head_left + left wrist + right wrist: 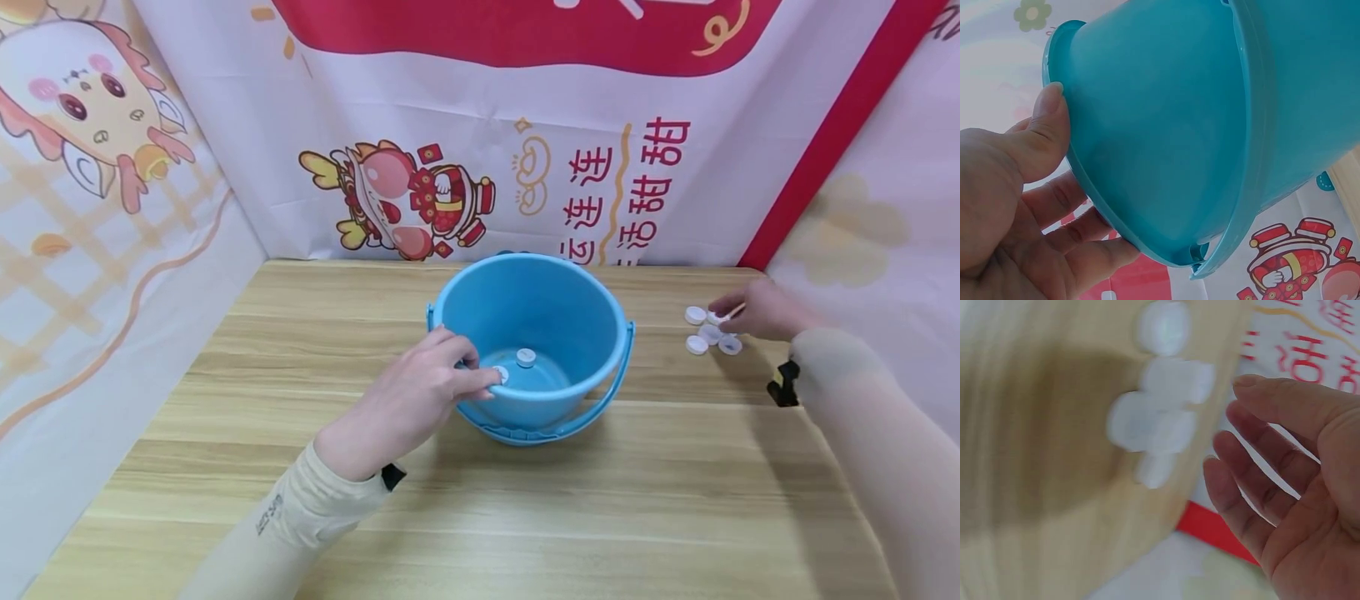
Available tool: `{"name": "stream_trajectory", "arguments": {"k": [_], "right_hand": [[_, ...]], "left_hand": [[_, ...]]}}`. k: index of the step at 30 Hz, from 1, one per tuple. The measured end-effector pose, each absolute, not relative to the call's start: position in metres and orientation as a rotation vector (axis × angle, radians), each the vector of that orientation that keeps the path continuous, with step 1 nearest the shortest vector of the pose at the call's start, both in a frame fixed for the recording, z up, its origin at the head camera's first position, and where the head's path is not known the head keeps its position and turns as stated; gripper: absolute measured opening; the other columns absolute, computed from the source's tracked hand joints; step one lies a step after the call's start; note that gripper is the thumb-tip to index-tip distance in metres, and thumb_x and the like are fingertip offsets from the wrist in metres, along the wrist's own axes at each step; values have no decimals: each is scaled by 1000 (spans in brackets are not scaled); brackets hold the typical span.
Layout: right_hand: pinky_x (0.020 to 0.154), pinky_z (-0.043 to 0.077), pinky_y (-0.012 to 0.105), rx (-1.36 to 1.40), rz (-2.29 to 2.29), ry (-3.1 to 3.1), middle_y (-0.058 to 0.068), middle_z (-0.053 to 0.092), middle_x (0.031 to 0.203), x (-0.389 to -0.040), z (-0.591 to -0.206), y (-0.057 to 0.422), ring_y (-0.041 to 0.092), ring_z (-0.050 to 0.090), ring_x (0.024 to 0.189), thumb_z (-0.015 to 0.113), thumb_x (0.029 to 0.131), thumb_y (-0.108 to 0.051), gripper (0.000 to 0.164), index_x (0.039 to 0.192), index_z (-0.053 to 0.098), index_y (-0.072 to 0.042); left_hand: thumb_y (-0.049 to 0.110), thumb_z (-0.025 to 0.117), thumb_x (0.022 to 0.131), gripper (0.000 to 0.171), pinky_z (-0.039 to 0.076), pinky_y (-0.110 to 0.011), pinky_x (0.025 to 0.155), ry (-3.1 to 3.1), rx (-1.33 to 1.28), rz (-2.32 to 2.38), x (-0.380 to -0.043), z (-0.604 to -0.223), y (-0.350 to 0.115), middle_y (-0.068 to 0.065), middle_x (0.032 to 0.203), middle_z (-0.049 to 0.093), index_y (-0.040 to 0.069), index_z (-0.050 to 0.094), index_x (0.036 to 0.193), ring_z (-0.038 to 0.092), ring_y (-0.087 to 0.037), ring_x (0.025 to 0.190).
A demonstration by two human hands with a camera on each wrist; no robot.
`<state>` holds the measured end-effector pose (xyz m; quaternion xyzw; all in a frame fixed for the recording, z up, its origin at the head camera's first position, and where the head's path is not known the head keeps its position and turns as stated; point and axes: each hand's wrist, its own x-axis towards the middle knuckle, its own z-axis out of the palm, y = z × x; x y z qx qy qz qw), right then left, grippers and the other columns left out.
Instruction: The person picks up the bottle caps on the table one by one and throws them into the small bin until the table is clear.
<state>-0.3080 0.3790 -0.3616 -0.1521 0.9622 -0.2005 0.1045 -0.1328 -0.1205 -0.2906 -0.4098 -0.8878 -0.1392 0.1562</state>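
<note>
Head: 2 wht caps (526,357) in blue bkt (532,304)

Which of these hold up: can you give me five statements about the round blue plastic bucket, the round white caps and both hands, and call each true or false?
1. The left hand grips the round blue plastic bucket. True.
2. The bucket lies on its side. False: it stands upright.
3. Several round white caps lie on the light wooden table, right of the bucket. True.
4. The right hand is inside the bucket. False: it is at the caps on the table.
5. Two more caps show inside the bucket. True.
</note>
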Motion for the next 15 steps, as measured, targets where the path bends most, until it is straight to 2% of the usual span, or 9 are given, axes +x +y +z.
{"name": "stream_trajectory", "arguments": {"k": [3, 10, 15], "right_hand": [[71, 51, 31, -449, -537, 2867, 26, 68, 108, -309, -376, 385, 41, 63, 99, 75, 83, -5, 38, 118, 67, 9], [84, 46, 56, -401, -426, 2881, 31, 63, 115, -311, -390, 388, 44, 59, 101, 76, 84, -13, 42, 122, 67, 2], [87, 44, 60, -401, -462, 2843, 30, 61, 117, -313, -395, 387, 43, 57, 102, 75, 86, -14, 41, 122, 67, 2]], "left_hand": [[17, 82, 81, 37, 57, -29, 74, -2550, -1172, -396, -133, -291, -120, -5, 99, 65, 21, 76, 117, 55, -20, 91], [18, 82, 80, 37, 56, -29, 73, -2548, -1171, -388, -133, -291, -120, -6, 98, 65, 20, 76, 117, 55, -21, 90], [18, 81, 81, 36, 56, -29, 74, -2542, -1176, -375, -134, -292, -120, -7, 98, 65, 20, 76, 116, 56, -22, 90]]}}
